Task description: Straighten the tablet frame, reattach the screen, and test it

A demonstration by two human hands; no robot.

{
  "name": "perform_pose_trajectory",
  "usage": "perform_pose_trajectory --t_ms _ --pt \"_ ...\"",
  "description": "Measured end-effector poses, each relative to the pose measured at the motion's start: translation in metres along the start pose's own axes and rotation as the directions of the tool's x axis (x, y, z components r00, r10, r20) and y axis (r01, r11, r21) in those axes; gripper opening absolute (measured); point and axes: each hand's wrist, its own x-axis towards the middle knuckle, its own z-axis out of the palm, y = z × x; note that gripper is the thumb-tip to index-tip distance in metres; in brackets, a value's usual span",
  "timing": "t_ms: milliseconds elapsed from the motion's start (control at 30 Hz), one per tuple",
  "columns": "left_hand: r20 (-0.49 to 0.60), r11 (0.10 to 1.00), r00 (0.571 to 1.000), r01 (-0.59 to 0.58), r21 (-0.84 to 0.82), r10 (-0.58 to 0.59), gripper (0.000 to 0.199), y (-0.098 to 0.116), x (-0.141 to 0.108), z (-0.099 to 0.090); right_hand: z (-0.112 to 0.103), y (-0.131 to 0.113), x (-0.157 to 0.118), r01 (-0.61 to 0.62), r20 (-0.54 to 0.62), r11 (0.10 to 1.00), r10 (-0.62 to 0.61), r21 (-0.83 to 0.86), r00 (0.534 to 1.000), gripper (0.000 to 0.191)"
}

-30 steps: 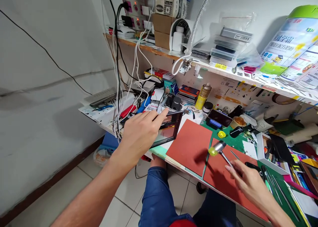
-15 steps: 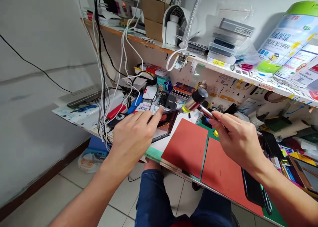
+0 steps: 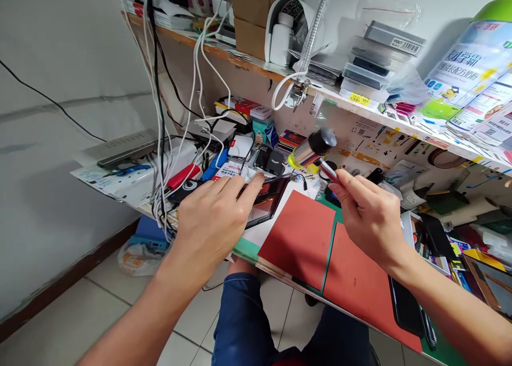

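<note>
My right hand (image 3: 370,214) is closed around the handle of a small hammer (image 3: 308,148). Its metal head has one black face and one yellow face, and hangs in the air above the back of the bench. My left hand (image 3: 214,211) grips a black rectangular frame (image 3: 277,200), which tilts up a little at the bench's left front. Inside the frame show a dark, shiny surface and some copper-coloured parts. My palm and fingers cover its left part, so the fingertips are partly hidden. Hammer and frame are apart.
Two red-brown sheets (image 3: 298,235) lie on a green mat, with a black phone (image 3: 405,304) at the right. Cables (image 3: 162,115) hang at the left. A loaded shelf (image 3: 248,62) runs above the bench; small boxes (image 3: 242,146) crowd the back.
The hammer and my right hand have moved slightly left, with the head tilting. My left hand stays on the frame. The camera view has shifted a little.
</note>
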Motion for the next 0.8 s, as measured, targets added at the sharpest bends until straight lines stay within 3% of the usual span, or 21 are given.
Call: perform_pose_trajectory --t_ms 133,333,533,700,800 --pt "-0.01 1.0 1.0 -0.009 -0.011 0.009 0.039 0.0004 -0.0007 -0.001 0.004 0.0017 -0.0012 0.023 0.07 1.0 -0.024 0.017 0.997 0.025" --pt "-0.04 0.999 0.998 -0.038 0.01 0.038 0.04 -0.0008 -0.0006 -0.0003 0.0053 0.004 -0.003 0.016 -0.049 1.0 -0.015 0.026 0.999 0.022" --pt "-0.065 0.999 0.997 -0.041 0.034 0.043 0.039 -0.0038 0.0032 0.0017 0.0084 0.0058 -0.0042 0.051 0.022 0.999 -0.051 -0.014 0.998 0.027" --pt "-0.046 0.999 0.998 -0.04 0.024 0.041 0.04 -0.0045 0.0039 0.0019 0.0053 0.0058 0.0019 0.031 -0.058 0.999 -0.033 -0.039 0.998 0.023" --pt "-0.05 0.999 0.998 -0.034 0.028 0.036 0.04 -0.0059 0.0043 0.0033 0.0101 0.0074 -0.0008 0.038 0.01 0.999 -0.038 -0.031 0.999 0.027"
